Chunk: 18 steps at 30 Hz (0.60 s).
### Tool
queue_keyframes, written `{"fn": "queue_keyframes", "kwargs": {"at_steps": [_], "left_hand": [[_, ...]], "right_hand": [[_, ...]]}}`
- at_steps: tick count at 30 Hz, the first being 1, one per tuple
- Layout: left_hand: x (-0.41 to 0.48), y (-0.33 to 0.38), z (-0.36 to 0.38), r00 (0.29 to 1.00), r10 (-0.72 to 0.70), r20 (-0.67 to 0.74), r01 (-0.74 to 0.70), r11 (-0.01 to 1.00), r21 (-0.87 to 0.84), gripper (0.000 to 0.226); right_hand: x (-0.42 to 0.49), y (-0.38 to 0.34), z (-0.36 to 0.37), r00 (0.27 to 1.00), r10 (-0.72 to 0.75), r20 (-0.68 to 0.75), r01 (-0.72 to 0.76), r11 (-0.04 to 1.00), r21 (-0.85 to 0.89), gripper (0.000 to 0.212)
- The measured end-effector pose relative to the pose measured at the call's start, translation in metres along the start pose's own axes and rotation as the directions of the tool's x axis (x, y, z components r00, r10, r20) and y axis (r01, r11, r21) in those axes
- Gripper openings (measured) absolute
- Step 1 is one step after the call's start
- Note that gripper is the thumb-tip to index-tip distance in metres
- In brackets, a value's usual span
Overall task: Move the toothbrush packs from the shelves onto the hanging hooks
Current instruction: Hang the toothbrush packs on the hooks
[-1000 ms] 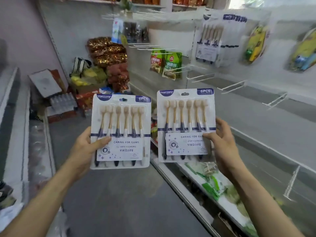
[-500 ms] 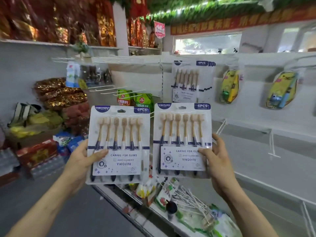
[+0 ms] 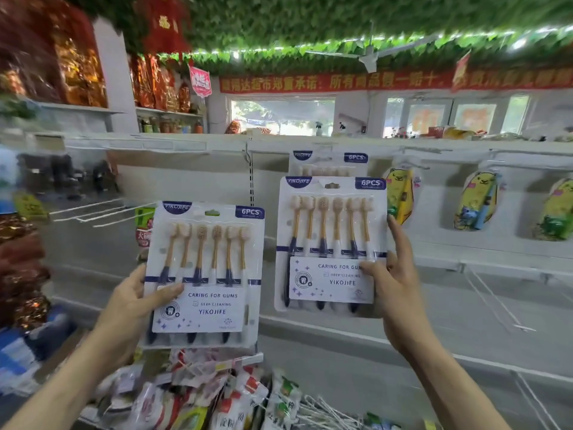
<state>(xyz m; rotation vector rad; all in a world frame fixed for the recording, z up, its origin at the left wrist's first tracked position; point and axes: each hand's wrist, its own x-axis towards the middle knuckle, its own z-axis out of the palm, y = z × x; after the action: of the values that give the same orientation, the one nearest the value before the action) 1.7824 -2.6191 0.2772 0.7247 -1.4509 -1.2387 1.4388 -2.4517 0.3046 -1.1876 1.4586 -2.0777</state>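
Toothbrush packs, two white blister cards of six gold-and-navy brushes each, are held up before the white shelving. The lower toothbrush pack is at 7 o'clock from the view's centre. The left hand pinches its left edge, thumb across the front. The higher toothbrush pack, at 2 o'clock from the lower one, is gripped at its right edge by the right hand — thumb on the label, forefinger straight up the side. At 12 o'clock behind it hangs a matching hung toothbrush pack, mostly covered. Yellow cartoon-faced packs hang at 3 o'clock, and bare white wire hooks jut out at 9 o'clock.
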Motion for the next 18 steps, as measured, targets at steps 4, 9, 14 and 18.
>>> {"fn": "queue_keyframes", "kwargs": {"at_steps": [4, 9, 14, 18], "left_hand": [[0.056, -0.003, -0.028, 0.995, -0.018, 0.093, 0.025, 0.997, -0.078, 0.093], [0.104, -0.016, -0.033, 0.976, -0.035, 0.215, 0.062, 0.991, -0.120, 0.102], [0.127, -0.029, -0.021, 0.967, -0.017, 0.255, 0.053, 0.989, -0.135, 0.105], [0.137, -0.037, -0.009, 0.959, -0.031, 0.281, 0.079, 0.984, -0.159, 0.111]], "right_hand": [[0.018, 0.002, 0.040, 0.996, -0.055, -0.071, 0.051, 0.997, -0.053, 0.077], [0.028, 0.006, 0.061, 0.980, -0.079, -0.185, 0.065, 0.994, -0.083, 0.075], [0.037, 0.010, 0.064, 0.972, -0.084, -0.221, 0.066, 0.994, -0.088, 0.076], [0.048, 0.009, 0.059, 0.975, -0.090, -0.204, 0.075, 0.994, -0.079, 0.077]]}}
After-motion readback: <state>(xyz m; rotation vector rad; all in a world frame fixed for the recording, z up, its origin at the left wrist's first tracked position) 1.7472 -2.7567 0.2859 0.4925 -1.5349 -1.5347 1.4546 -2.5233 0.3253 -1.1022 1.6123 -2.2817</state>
